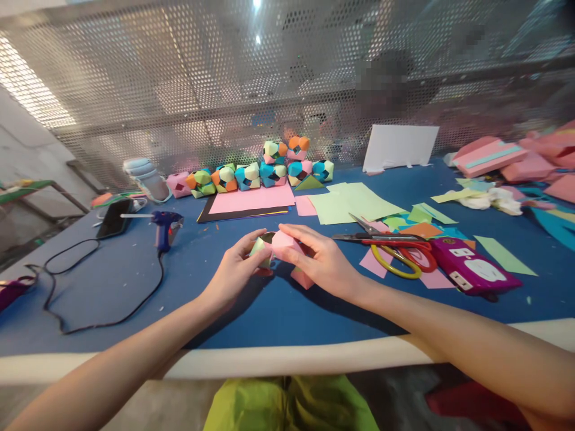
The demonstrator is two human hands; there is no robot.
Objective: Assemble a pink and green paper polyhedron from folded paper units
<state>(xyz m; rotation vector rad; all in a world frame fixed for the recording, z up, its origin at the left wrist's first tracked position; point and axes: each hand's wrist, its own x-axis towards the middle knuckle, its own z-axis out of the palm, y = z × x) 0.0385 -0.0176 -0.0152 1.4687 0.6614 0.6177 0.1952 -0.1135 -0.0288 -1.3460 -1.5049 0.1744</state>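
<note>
My left hand [237,266] and my right hand [317,258] meet over the blue table [269,311], both closed on a folded paper piece [284,245] of pink and pale green. The left fingers pinch its green side, the right fingers wrap its pink side. A pink flap [302,277] pokes out below my right palm. Finished folded paper cubes [269,170] in several colours stand in a row behind, two stacked on top.
Two pairs of scissors [395,248] and a purple pouch [474,266] lie to the right among paper scraps. A blue glue gun [166,227] with its cord and a phone [114,216] lie at left. Pink and green sheets [350,203] lie ahead. A perforated metal screen [224,90] backs the table.
</note>
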